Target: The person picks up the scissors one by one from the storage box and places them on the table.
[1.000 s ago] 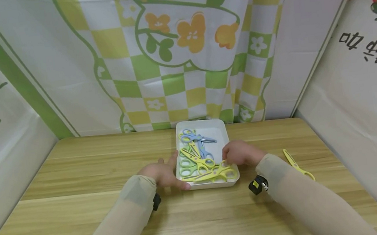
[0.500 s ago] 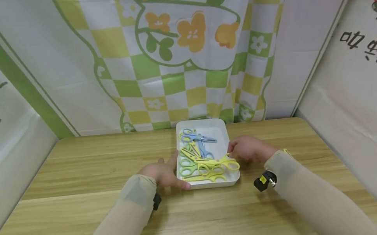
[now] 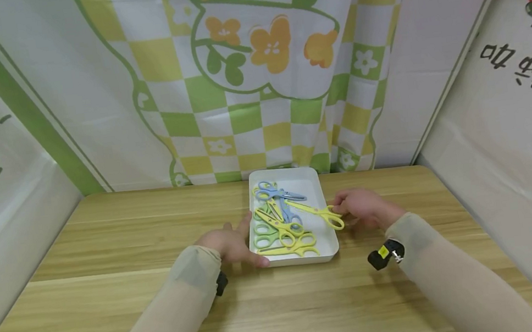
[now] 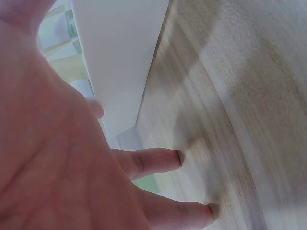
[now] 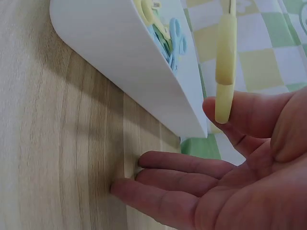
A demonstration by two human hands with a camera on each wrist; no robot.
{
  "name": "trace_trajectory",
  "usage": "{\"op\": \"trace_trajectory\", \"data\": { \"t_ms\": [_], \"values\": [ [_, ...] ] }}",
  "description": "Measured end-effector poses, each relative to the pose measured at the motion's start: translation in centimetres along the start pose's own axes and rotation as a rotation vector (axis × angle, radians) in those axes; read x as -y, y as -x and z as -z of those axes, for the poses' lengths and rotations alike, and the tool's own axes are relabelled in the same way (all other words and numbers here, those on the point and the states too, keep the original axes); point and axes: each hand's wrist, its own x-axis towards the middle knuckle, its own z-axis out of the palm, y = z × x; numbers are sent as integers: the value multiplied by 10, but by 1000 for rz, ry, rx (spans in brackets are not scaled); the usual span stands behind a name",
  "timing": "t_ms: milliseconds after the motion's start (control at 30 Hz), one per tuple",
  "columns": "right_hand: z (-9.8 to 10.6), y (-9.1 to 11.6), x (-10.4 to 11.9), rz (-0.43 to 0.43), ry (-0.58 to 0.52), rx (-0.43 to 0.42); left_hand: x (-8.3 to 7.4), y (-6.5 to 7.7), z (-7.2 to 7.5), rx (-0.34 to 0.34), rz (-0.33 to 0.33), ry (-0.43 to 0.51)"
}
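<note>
A white tray [image 3: 307, 183] at the table's back holds several pairs of scissors: blue scissors [image 3: 276, 192], green scissors [image 3: 265, 237] and yellow ones. My right hand [image 3: 364, 206] pinches one pair of yellow scissors [image 3: 318, 210] by a handle loop between thumb and index finger, its other fingers stretched out. The blades point left over the tray and the handles overlap its right rim. In the right wrist view those yellow scissors [image 5: 225, 67] stand edge-on. My left hand [image 3: 228, 245] rests at the tray's left side, fingers spread, thumb over the near-left rim.
The tray stands on a wooden table [image 3: 285, 318], its far edge near a checkered curtain [image 3: 261, 128]. White printed walls [image 3: 502, 103] close off both sides. My right forearm covers part of the table on that side.
My right hand has moved right and slightly away, drawing the yellow scissors off the near pile and turning them. Another yellow pair on the table has become hidden behind my right arm. Left hand unchanged.
</note>
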Motion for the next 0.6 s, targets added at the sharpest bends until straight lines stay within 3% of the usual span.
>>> {"op": "trace_trajectory", "data": {
  "t_ms": [167,433,600],
  "values": [
    [7,0,-4,-16,-101,2,-2,4,2,12,-10,3],
    [11,2,-7,19,-71,-43,-2,4,2,0,-16,15],
    [16,5,-9,13,-21,-141,-2,4,2,12,8,7]
  ]
}}
